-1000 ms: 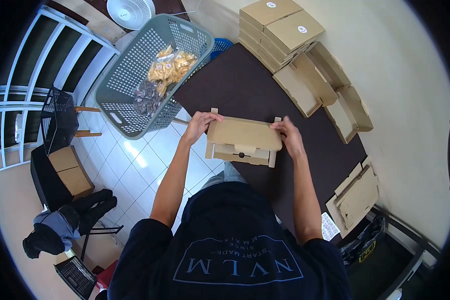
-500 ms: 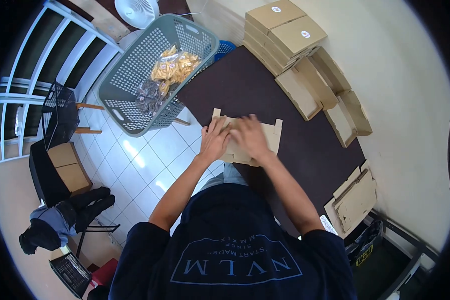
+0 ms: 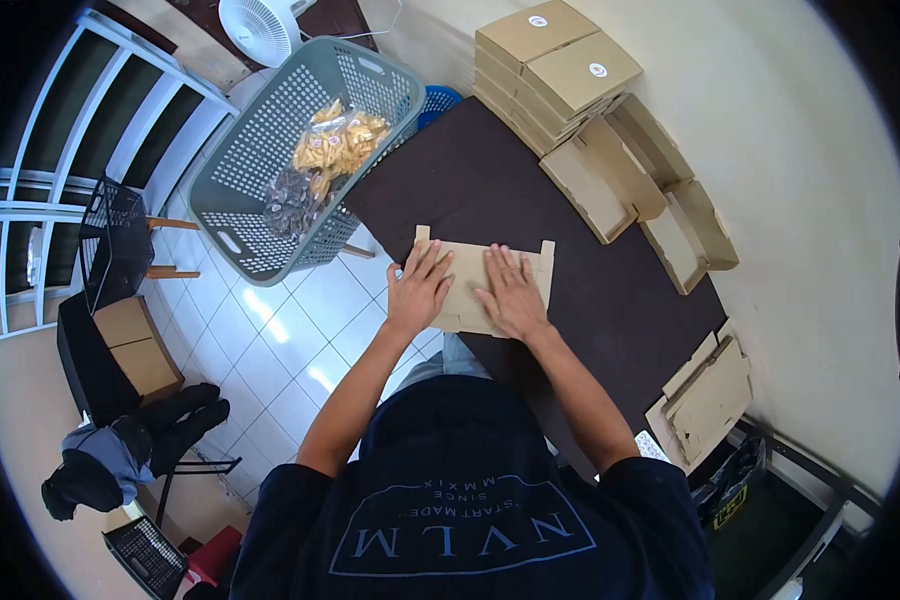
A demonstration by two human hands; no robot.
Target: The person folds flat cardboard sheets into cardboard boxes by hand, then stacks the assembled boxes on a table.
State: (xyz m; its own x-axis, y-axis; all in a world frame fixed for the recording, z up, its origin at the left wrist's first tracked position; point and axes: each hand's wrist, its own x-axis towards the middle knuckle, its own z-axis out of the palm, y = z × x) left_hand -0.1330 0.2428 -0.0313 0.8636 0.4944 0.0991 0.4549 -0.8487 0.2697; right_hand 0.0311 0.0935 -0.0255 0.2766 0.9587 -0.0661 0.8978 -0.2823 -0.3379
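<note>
A flat piece of brown cardboard (image 3: 467, 285), shaped like an unfolded box with small tabs at its far corners, lies at the near edge of the dark tabletop. My left hand (image 3: 420, 288) rests flat on its left part, fingers stretched out. On its right part lies my right hand (image 3: 513, 293), palm down with the fingers spread. Both hands press on the sheet without gripping it.
Closed boxes (image 3: 582, 75) are stacked at the table's far end, beside open box trays (image 3: 690, 235) along the wall. More flat cardboard (image 3: 708, 400) lies at the right. A green basket (image 3: 240, 185) holding bagged goods (image 3: 335, 145) stands to the left.
My hands were close together near the sheet's middle, the right one blurred. They are now apart, the right hand having moved right, both flat on the cardboard.
</note>
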